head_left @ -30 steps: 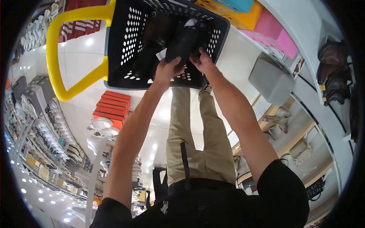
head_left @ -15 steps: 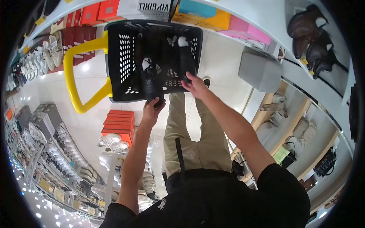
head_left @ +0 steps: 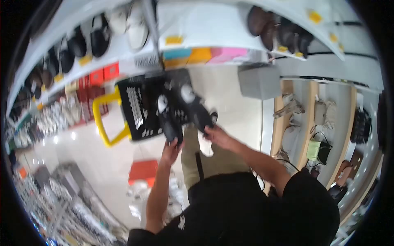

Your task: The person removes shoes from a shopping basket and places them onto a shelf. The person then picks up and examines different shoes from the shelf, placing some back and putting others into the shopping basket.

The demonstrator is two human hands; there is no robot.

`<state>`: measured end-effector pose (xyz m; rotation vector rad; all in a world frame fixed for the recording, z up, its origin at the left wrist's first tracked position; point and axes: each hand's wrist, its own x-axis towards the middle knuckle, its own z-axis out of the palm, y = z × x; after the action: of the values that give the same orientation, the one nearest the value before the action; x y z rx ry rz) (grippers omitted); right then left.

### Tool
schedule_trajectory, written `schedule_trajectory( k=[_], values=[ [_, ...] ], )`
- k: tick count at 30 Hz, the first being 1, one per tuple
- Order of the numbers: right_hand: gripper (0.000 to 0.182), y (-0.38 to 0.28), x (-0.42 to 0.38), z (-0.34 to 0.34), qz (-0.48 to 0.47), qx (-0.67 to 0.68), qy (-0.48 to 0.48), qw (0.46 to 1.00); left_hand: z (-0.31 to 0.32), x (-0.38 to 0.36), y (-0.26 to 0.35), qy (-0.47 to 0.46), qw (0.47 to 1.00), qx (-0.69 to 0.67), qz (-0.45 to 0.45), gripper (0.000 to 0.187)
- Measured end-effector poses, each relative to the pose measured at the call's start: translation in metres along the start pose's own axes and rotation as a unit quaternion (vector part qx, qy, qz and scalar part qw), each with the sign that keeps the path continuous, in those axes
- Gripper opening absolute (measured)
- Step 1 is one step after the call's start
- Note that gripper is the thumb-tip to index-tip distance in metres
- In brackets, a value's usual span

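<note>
both arms reach forward over the black basket (head_left: 141, 107) with its yellow handle (head_left: 107, 123). left hand (head_left: 171, 148) curls around the heel of a black shoe (head_left: 167, 121); right hand (head_left: 216, 135) clasps a second black shoe (head_left: 196, 107). each shoe is held just above the basket's near rim, toes pointing away.

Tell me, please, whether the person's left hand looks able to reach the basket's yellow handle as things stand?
Probably not without letting go: the left hand already grips a black shoe, and the yellow handle sits on the basket's far side, though nothing blocks the way.
</note>
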<state>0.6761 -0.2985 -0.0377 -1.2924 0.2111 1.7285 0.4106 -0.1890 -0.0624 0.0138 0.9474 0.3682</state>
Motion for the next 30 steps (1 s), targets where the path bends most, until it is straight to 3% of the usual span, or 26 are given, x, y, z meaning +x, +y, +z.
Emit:
schedule_trajectory(
  k=[2, 4, 5, 9, 11, 13, 15, 17, 21, 23, 30],
  values=[
    [0.043, -0.004, -0.024, 0.006, 0.027, 0.031, 0.039, 0.998, 0.010, -0.008, -0.002, -0.010, 0.999, 0.020, -0.023, 0.043],
    [0.057, 0.008, -0.038, 0.000, 0.053, 0.050, 0.076, 0.994, 0.010, -0.007, -0.008, -0.021, 0.997, 0.050, -0.048, 0.043],
    [0.061, 0.024, -0.035, -0.016, 0.052, 0.051, 0.056, 0.996, 0.011, -0.006, -0.011, -0.029, 0.996, 0.062, -0.056, 0.043],
    [0.058, 0.015, -0.063, -0.028, 0.046, 0.080, 0.105, 0.990, 0.045, -0.012, -0.015, 0.025, 0.991, 0.110, -0.075, 0.049],
    [0.057, 0.012, -0.063, -0.039, 0.021, 0.092, 0.114, 0.989, 0.066, -0.010, -0.010, 0.007, 0.988, 0.135, -0.070, 0.049],
    [0.055, -0.022, -0.065, -0.045, -0.014, 0.091, 0.114, 0.989, 0.102, -0.005, -0.002, 0.000, 0.984, 0.169, -0.055, 0.048],
    [0.053, -0.067, -0.061, -0.041, -0.127, 0.086, 0.108, 0.982, 0.136, 0.012, 0.008, -0.039, 0.981, 0.185, -0.044, 0.050],
    [0.051, -0.098, -0.030, -0.062, -0.180, 0.093, 0.096, 0.975, 0.182, 0.035, 0.016, -0.083, 0.976, 0.203, 0.014, 0.049],
    [0.051, -0.208, 0.007, -0.066, -0.253, 0.052, 0.107, 0.960, 0.271, 0.099, 0.037, -0.114, 0.965, 0.219, 0.084, 0.045],
    [0.052, -0.253, 0.039, -0.077, -0.285, 0.037, 0.062, 0.956, 0.308, 0.137, 0.050, -0.127, 0.963, 0.216, 0.097, 0.044],
    [0.047, -0.368, 0.116, -0.086, -0.256, 0.077, 0.012, 0.964, 0.396, 0.254, 0.083, -0.101, 0.972, 0.156, 0.145, 0.038]
  ],
)
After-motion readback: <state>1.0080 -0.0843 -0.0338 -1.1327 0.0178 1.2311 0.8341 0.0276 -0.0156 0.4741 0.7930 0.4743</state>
